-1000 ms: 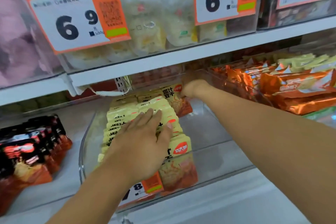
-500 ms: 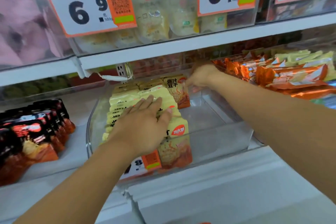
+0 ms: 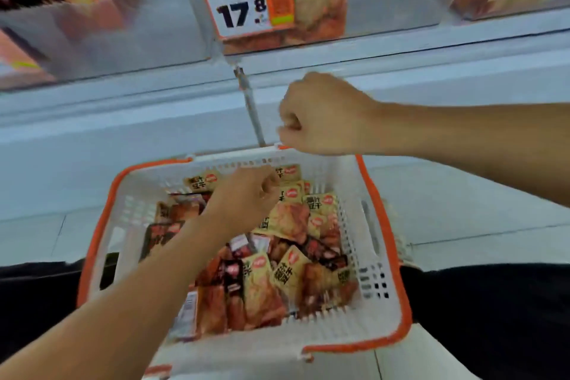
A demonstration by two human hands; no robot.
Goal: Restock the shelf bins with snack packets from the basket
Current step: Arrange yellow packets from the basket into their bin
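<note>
The left hand [image 3: 246, 194] is down in the basket [image 3: 367, 225] with its fingers curled in over the far end of the pile. It looks like it's closing on a yellow packet, but the knuckles hide the fingertips, so there's no telling whether it's got one yet. The right hand [image 3: 320, 114] floats above the basket's far rim in a loose fist, and nothing shows in it.

The snack packets [image 3: 287, 271] lie jumbled in the basket: small flat pillow pouches, some pale yellow with a red oval logo, others reddish-brown or dark. They look like glossy plastic film with crimped ends, so probably light, soft and a bit slick. A pinch across a sealed edge, or a scoop of several flat in the palm, would likely beat squeezing the middle. They shouldn't break easily, though whatever's inside might crush if gripped hard. Loose pouches like this tend to slide off each other, so a big handful could shed a few on the way up.

The basket is white perforated plastic with an orange rim, stiff walls, a slot handle on the right side.

Above it sits the clear shelf bin [image 3: 197, 3], hard and see-through, with matching yellow packs standing behind an orange-and-white price tag [image 3: 246, 6] reading 17.8. The shelf edge [image 3: 431, 71] below it is plain pale panel.
</note>
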